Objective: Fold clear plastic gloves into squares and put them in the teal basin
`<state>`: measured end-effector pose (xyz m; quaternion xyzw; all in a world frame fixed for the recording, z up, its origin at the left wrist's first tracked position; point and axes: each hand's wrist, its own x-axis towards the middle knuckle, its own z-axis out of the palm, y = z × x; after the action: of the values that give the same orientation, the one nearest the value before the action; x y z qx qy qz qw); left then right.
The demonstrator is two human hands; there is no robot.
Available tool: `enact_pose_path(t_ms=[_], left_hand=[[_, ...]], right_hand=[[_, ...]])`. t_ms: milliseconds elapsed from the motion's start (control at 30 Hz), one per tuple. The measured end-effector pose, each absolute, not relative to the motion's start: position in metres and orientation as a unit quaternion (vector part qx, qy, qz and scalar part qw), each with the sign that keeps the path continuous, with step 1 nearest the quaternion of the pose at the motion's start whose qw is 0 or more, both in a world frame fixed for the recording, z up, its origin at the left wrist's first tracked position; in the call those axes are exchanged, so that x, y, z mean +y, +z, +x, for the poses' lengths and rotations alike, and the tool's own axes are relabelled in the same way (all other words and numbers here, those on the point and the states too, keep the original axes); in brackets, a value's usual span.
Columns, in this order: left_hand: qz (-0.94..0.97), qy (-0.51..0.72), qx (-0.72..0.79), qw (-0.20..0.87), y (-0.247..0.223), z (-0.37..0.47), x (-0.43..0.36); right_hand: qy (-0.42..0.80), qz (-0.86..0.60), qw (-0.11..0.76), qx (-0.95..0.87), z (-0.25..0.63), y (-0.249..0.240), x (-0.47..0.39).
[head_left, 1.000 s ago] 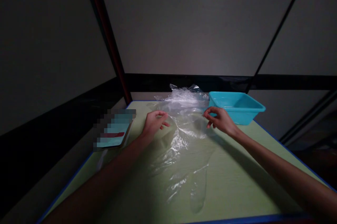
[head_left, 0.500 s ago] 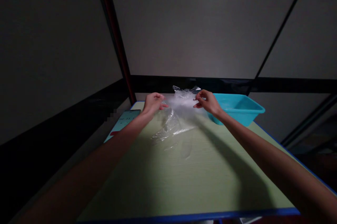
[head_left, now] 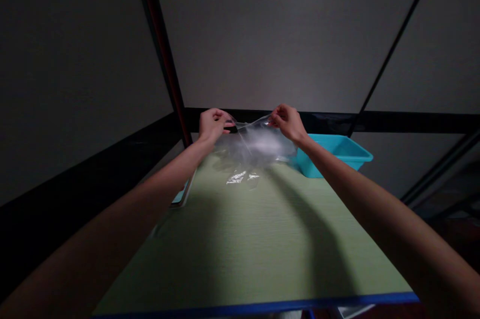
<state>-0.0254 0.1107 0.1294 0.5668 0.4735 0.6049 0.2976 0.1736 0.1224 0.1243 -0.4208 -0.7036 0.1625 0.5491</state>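
Pinching film (head_left: 264,148) between fingertips of left hand (head_left: 212,125) and right hand (head_left: 287,121), set apart over the tabletop's (head_left: 240,239) far end beside the tub (head_left: 308,165), probably to spread its flimsy edge.

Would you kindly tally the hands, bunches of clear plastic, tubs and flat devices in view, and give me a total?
Hands: 2, the left hand and the right hand
Bunches of clear plastic: 1, its separate pieces too unclear to count
Blue tub: 1
Flat device: 1, mostly hidden
Total: 5
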Motion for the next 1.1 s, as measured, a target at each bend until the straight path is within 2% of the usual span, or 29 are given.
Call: enact_pose_path(t_ms=[267, 533, 667, 767, 833, 933, 1100], left_hand=[[0.557, 0.670, 0.403, 0.279, 0.151, -0.037, 0.092], [0.621, 0.673, 0.346, 0.203, 0.132, -0.049, 0.030], [0.663, 0.640, 0.359, 0.145, 0.108, -0.052, -0.014], [0.764, 0.522, 0.375, 0.059, 0.087, -0.053, -0.043], [0.817, 0.472, 0.331, 0.014, 0.071, -0.054, -0.057], [0.876, 0.406, 0.260, -0.024, 0.047, -0.052, -0.072], [0.927, 0.277, 0.246, -0.059, 0.021, -0.049, -0.087]], right_hand=[[0.104, -0.337, 0.584, -0.731, 0.171, 0.146, 0.109], [0.066, -0.276, 0.594, -0.753, 0.176, 0.130, 0.046], [0.022, -0.302, 0.527, -0.794, 0.185, 0.106, 0.000], [0.019, -0.330, 0.470, -0.818, 0.197, 0.079, -0.025], [0.043, -0.319, 0.443, -0.837, 0.205, 0.059, -0.036], [0.072, -0.315, 0.393, -0.861, 0.217, 0.034, -0.046], [0.072, -0.302, 0.289, -0.905, 0.233, 0.015, -0.059]])
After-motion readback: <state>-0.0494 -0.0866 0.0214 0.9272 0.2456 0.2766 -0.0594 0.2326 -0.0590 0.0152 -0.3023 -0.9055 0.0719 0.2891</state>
